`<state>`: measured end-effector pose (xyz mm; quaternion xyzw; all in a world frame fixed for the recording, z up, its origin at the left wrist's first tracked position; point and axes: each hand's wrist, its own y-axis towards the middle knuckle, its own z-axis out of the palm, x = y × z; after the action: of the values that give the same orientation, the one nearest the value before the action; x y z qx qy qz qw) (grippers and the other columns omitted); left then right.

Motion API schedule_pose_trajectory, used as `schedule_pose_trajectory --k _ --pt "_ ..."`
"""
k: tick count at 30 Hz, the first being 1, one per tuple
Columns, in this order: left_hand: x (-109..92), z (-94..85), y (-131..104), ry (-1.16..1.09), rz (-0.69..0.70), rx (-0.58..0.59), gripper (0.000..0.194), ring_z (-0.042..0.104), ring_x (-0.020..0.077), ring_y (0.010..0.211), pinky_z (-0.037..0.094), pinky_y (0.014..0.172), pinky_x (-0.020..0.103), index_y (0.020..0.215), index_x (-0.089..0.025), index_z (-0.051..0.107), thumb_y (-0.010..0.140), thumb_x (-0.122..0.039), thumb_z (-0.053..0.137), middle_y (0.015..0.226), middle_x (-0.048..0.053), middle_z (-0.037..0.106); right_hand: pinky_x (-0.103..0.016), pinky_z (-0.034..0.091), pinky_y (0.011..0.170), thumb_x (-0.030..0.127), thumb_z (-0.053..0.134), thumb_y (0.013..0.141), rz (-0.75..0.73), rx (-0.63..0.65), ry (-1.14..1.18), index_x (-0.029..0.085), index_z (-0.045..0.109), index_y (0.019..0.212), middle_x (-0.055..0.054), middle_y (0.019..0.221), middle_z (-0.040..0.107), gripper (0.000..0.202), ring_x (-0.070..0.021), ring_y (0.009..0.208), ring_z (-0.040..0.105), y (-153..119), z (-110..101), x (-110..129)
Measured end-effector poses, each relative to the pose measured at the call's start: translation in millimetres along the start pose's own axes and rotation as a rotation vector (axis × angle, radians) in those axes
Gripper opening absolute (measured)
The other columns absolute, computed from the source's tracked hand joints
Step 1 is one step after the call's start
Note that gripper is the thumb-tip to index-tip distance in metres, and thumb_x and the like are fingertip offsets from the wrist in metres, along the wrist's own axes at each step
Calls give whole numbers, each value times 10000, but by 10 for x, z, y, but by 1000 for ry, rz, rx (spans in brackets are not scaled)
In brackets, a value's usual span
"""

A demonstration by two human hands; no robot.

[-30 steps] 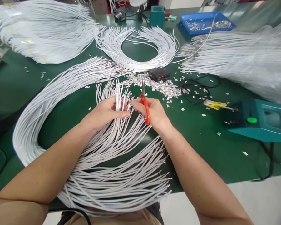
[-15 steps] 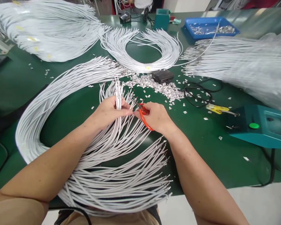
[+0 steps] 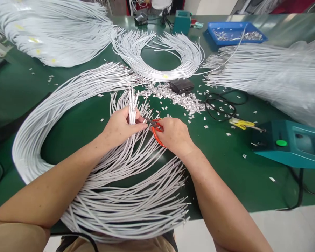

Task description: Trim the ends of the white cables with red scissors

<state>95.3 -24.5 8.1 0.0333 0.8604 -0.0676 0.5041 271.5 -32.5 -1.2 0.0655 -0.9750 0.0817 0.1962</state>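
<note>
My left hand [image 3: 120, 125] is closed around a small upright bundle of white cables [image 3: 132, 108], whose ends stick up above the fingers. In my right hand [image 3: 175, 134] is a pair of scissors [image 3: 157, 134] with orange handles and dark blades. The blades point left, with their tips close to my left thumb and fingers; whether they touch a cable I cannot tell. Below both hands, loose white cables [image 3: 131, 196] fan out to the right over the table's near edge, their tips showing bare or metal ends.
Small silvery pieces [image 3: 183, 99] lie scattered around a black box [image 3: 182, 86]. More cable bundles [image 3: 162, 75] rest behind, beside a blue tray [image 3: 212, 36]. At the right stand a teal machine [image 3: 286, 154] and yellow-handled pliers [image 3: 243, 123]. Green tabletop [image 3: 223, 175] shows underneath.
The scissors have swung so more of their blades shows, pointing toward my left fingers. My right hand has shifted slightly left; the left hand keeps its grip.
</note>
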Motion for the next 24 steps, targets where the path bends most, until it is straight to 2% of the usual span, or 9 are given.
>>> schedule_pose_trajectory --k 10,16,24 --pt "-22 9 -21 20 -32 -65 315 625 184 713 472 698 312 750 -202 541 615 -304 807 763 10 701 -312 338 612 405 492 905 -24 -51 -120 168 672 739 -94 734 643 341 -203 705 580 -31 33 31" --pt "-4 5 -17 64 -26 -90 189 633 195 760 480 714 313 783 -191 656 670 -301 758 835 21 730 -318 352 604 425 483 915 12 -26 -127 167 677 761 -103 740 658 357 -221 712 601 -25 7 24" --pt "-41 14 -17 8 -75 -78 194 656 206 767 496 727 322 787 -185 655 658 -281 764 839 32 745 -307 330 560 424 516 898 42 28 -68 173 664 716 -79 672 613 344 -199 653 569 -13 -5 28"
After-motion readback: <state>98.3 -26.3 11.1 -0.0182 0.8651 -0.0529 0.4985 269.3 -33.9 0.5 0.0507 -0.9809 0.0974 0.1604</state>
